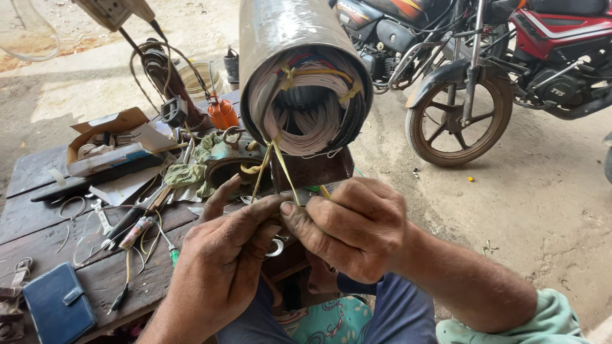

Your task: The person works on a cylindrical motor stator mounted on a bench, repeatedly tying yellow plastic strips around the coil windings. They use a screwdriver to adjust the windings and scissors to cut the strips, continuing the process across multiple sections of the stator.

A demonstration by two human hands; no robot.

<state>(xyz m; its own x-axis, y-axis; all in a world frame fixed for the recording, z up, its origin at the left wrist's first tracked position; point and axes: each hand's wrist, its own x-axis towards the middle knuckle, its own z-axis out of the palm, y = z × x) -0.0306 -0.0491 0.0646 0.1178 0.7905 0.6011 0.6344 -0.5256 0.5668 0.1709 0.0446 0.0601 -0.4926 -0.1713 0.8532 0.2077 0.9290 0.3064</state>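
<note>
- A dark blue wallet case [57, 309] lies at the near left corner of the dark wooden table [38, 216].
- An open cardboard box [108, 137] sits toward the far left edge; it holds small parts that are too cluttered to make out.
- Pliers and screwdrivers [137, 223] lie scattered across the middle of the table, beside a green rag [191, 169].
- An orange oil can [223, 111] stands near the far edge.
- The left hand [220, 267] hovers over the near edge, its fingers [255, 213] pressed together and pinching the yellow sleeved wire [280, 167].
- That wire runs with its long axis slanting from the winding down toward the hands, its lower end caught between the fingertips of both hands.
- The metal motor cylinder [280, 32] rests at the right edge of the table, its long axis pointing toward the camera, open end facing the person; inside sit white coil windings [306, 108] bound with yellow ties.
- The right hand [357, 229] meets the left, its thumb and forefinger pinching the same wire.
- A motorcycle [472, 70] stands on the ground to the right.
</note>
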